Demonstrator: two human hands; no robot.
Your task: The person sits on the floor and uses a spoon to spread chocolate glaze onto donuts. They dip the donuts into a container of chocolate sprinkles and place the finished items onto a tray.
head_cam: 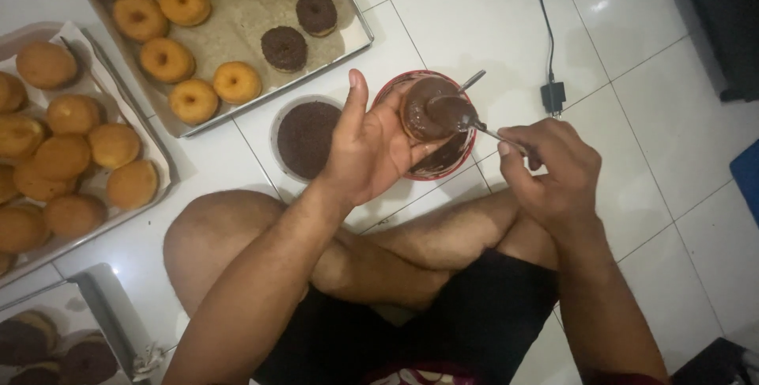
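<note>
My left hand [365, 148] holds a chocolate-coated donut [424, 112] in its fingers above a red bowl [466, 153] of chocolate glaze. My right hand [549, 170] grips a metal spoon [466, 120] whose chocolate-covered bowl rests on the donut's top. A second metal utensil handle [471, 81] sticks out of the red bowl at its far rim. Beside the red bowl on the left stands a white bowl of chocolate sprinkles [307, 138].
A metal tray [348, 45] at the top holds several plain donuts [168, 59] and three sprinkle-coated ones [285, 47]. A tray of plain round buns [73, 152] lies left, another tray with chocolate donuts [47, 345] bottom left. A black cable and adapter [553, 96] lie on white tiles. My crossed legs fill the foreground.
</note>
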